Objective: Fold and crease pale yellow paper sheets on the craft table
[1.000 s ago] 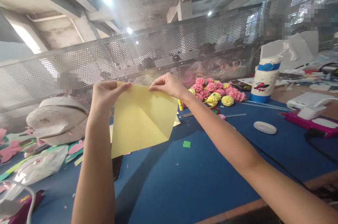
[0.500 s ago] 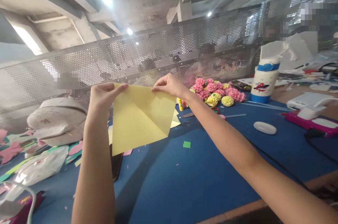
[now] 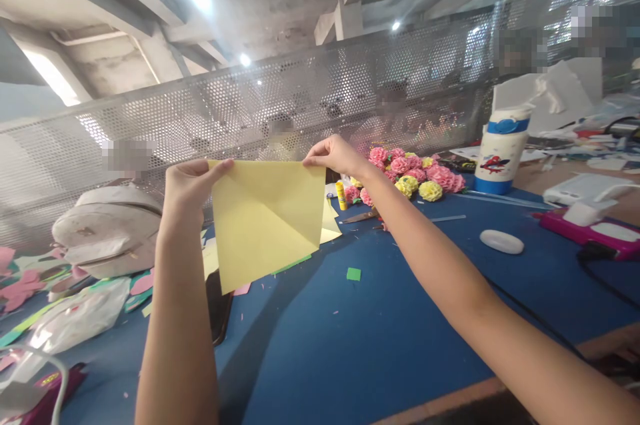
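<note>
A square of yellow paper [image 3: 265, 225] hangs above the blue tabletop, with a diagonal crease across it. My left hand [image 3: 193, 188] pinches its upper left corner between thumb and fingers. At the upper right corner, my right hand [image 3: 334, 157] grips the edge with its fingertips. The sheet's top edge is nearly straight between both hands. Behind the lower part of it, more yellow paper [image 3: 330, 223] and a strip of green paper [image 3: 294, 265] show in part. A dark phone [image 3: 220, 315] lies partly hidden by my left forearm and the sheet.
Pink and yellow paper flowers [image 3: 415, 171] are piled at the back, near a yellow glue stick [image 3: 341, 195] and scissors [image 3: 361, 217]. A bottle [image 3: 501, 151], a white oval object [image 3: 501, 242] and a pink power strip [image 3: 590, 235] stand right. A backpack [image 3: 107, 231] sits left.
My right hand has moved slightly right and up, and my left hand slightly left. The paper's top edge is now straighter, and the green strip shows beneath it.
</note>
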Demonstrator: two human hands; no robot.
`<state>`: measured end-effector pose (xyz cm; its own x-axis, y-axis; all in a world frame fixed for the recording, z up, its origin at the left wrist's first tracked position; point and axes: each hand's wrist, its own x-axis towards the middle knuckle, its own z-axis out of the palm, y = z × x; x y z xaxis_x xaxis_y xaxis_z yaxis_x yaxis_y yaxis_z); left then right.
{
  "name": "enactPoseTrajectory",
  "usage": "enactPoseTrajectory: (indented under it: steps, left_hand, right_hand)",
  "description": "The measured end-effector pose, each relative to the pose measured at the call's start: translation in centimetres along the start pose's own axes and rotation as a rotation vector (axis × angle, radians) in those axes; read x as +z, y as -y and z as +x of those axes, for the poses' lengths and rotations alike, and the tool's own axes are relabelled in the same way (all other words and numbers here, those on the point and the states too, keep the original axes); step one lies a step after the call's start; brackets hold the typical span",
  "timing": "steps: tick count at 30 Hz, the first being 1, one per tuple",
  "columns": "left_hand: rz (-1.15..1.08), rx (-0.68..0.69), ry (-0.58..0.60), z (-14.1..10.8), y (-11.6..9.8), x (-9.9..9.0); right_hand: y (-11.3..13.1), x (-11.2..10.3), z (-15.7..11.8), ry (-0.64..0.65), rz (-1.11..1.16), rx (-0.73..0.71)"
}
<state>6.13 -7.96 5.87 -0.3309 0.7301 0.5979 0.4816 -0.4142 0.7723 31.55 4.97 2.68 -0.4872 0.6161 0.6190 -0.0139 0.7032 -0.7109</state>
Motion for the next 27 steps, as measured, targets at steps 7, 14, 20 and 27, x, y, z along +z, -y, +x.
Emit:
enactPoseTrajectory:
  steps: [7, 14, 20, 27]
  left_hand:
    - [-0.041, -0.006, -0.037, 0.6, 1.1, -0.2]
    - [-0.023, 0.030, -0.061, 1.3, 2.7, -0.1]
    - [0.201, -0.020, 0.321, 0.8, 1.7, -0.5]
    - [0.281, 0.046, 0.539, -0.2, 0.7, 3.1]
  right_hand:
    - [-0.9, -1.5, 0.0, -0.046, -0.019, -0.024]
    - [-1.1, -2.3, 0.1, -0.123, -0.015, -0.052]
    - [-1.4, -1.1, 0.7, -0.288, 0.019, -0.068]
    - [-0.4, 2.1, 0.6, -0.222, 0.052, -0.053]
